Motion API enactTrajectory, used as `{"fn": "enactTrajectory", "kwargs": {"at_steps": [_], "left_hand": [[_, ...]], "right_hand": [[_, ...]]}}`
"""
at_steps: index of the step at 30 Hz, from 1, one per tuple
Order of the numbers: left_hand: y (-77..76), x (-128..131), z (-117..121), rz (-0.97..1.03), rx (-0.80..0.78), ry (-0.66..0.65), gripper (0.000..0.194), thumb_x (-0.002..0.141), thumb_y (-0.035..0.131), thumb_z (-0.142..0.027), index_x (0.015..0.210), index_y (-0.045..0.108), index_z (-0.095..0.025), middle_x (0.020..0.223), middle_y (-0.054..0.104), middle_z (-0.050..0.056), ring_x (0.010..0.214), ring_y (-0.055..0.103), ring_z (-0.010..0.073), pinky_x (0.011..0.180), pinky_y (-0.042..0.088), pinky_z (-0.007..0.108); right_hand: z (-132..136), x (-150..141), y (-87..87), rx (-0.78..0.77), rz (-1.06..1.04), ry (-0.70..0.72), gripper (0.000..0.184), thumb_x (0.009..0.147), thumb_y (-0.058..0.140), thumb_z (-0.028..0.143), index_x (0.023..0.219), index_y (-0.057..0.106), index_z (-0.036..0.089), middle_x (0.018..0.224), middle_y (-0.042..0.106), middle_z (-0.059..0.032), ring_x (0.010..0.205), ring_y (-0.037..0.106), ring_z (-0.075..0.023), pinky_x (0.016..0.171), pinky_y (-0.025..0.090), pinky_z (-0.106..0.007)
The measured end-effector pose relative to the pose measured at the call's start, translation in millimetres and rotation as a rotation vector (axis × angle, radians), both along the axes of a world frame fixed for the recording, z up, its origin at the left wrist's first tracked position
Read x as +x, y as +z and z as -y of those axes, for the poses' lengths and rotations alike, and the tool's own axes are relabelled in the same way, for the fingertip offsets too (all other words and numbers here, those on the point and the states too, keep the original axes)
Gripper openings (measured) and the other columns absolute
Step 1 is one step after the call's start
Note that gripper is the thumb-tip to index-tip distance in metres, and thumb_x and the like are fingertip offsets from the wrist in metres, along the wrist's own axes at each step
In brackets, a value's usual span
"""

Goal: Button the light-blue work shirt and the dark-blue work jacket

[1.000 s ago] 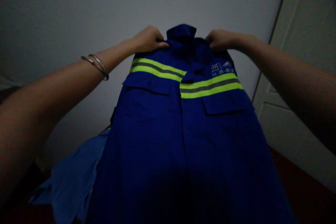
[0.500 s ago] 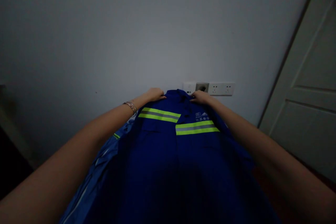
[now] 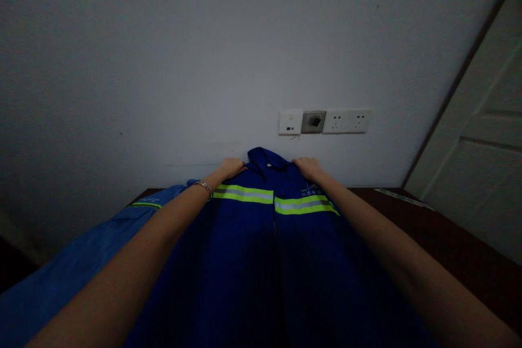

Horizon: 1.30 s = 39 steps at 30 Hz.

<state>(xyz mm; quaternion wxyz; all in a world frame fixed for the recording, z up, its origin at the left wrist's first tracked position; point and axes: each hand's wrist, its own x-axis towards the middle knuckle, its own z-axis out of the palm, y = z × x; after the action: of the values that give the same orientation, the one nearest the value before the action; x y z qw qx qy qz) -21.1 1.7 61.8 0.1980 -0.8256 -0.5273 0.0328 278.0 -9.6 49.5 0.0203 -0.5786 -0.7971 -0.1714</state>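
A dark blue work jacket (image 3: 261, 261) with yellow and grey reflective stripes lies front up on a dark wooden table (image 3: 440, 239), its collar (image 3: 265, 159) towards the wall. My left hand (image 3: 230, 167) rests on the jacket's left shoulder beside the collar, fingers curled down on the cloth; a bracelet (image 3: 205, 187) circles that wrist. My right hand (image 3: 308, 167) sits on the right shoulder in the same way, next to a small white logo (image 3: 310, 192).
A lighter blue garment (image 3: 81, 261) with a yellow stripe lies under and to the left of the jacket. A white wall with a row of sockets (image 3: 325, 121) stands just behind the table. A white door (image 3: 481, 136) is at the right.
Both hands have carried the jacket's shoulders down and forward, from held up in the air to laid flat on the table. The view has tilted so the sockets and table top show.
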Motion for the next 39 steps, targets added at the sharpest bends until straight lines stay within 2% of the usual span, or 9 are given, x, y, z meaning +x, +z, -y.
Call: {"fn": "enactTrajectory", "kwargs": {"at_steps": [5,9,18,24,28,32,37,39], "left_hand": [[-35.2,3.3,-5.0,0.036,-0.018,0.073,0.040,0.088,0.032,-0.035,0.096,0.063,-0.010,0.094,0.063,0.017,0.090,0.059,0.0269,0.075,0.043,0.033],[-55.9,8.1,-7.7,0.089,-0.020,0.160,0.029,0.086,0.037,-0.024,0.097,0.062,-0.011,0.097,0.063,0.017,0.093,0.058,0.0258,0.079,0.043,0.034],[-90.9,7.9,-12.1,0.122,-0.031,0.219,0.024,0.083,0.042,-0.014,0.098,0.060,-0.013,0.098,0.063,0.014,0.096,0.057,0.0246,0.085,0.038,0.038],[-105.5,-1.1,-11.7,0.134,-0.049,0.249,0.023,0.083,0.042,-0.015,0.095,0.061,-0.012,0.096,0.063,0.015,0.097,0.056,0.0249,0.085,0.035,0.038],[-104.9,-12.9,-12.4,0.148,-0.021,0.242,0.031,0.083,0.044,-0.032,0.098,0.060,-0.011,0.100,0.061,0.017,0.101,0.052,0.0273,0.087,0.033,0.039],[-92.0,-33.5,-9.7,0.170,0.025,0.191,0.043,0.082,0.041,-0.047,0.100,0.060,-0.013,0.101,0.061,0.015,0.101,0.050,0.0283,0.086,0.034,0.038],[-66.3,-73.0,4.4,0.162,0.061,0.215,0.039,0.082,0.039,-0.042,0.095,0.061,-0.013,0.100,0.060,0.016,0.098,0.051,0.0263,0.084,0.036,0.035],[-56.2,-93.4,12.2,0.177,0.003,0.273,0.034,0.081,0.043,-0.038,0.091,0.062,-0.012,0.098,0.061,0.016,0.097,0.051,0.0256,0.082,0.038,0.034]], "right_hand": [[-2.0,-16.3,-38.6,0.000,-0.001,-0.040,0.031,0.086,0.032,0.012,0.107,0.055,0.017,0.102,0.061,-0.0160,0.095,0.058,-0.0242,0.075,0.043,-0.036],[-7.1,-26.9,-61.2,0.016,-0.023,-0.098,0.030,0.086,0.033,0.009,0.103,0.058,0.013,0.100,0.061,-0.0184,0.095,0.058,-0.0243,0.076,0.043,-0.035],[-26.1,-39.3,-88.9,0.009,-0.073,-0.190,0.030,0.085,0.037,0.009,0.094,0.065,0.012,0.094,0.064,-0.0188,0.090,0.060,-0.0254,0.076,0.041,-0.039],[-24.9,-37.0,-102.0,0.011,-0.090,-0.230,0.031,0.084,0.035,0.009,0.095,0.064,0.010,0.094,0.064,-0.0202,0.090,0.059,-0.0256,0.075,0.040,-0.038],[-19.3,-35.6,-100.4,0.030,-0.081,-0.217,0.031,0.084,0.034,0.010,0.097,0.063,0.010,0.098,0.062,-0.0210,0.094,0.057,-0.0259,0.079,0.037,-0.039],[-9.3,-33.3,-91.2,0.040,-0.071,-0.179,0.032,0.085,0.032,0.013,0.106,0.056,0.011,0.107,0.057,-0.0200,0.101,0.051,-0.0263,0.081,0.035,-0.039],[12.7,-30.1,-75.0,0.030,-0.062,-0.147,0.034,0.082,0.038,0.021,0.114,0.048,0.011,0.114,0.051,-0.0204,0.106,0.045,-0.0288,0.083,0.034,-0.041],[25.5,-29.1,-68.8,0.023,-0.061,-0.139,0.035,0.082,0.037,0.020,0.114,0.047,0.011,0.114,0.050,-0.0198,0.105,0.045,-0.0292,0.083,0.034,-0.041]]}}
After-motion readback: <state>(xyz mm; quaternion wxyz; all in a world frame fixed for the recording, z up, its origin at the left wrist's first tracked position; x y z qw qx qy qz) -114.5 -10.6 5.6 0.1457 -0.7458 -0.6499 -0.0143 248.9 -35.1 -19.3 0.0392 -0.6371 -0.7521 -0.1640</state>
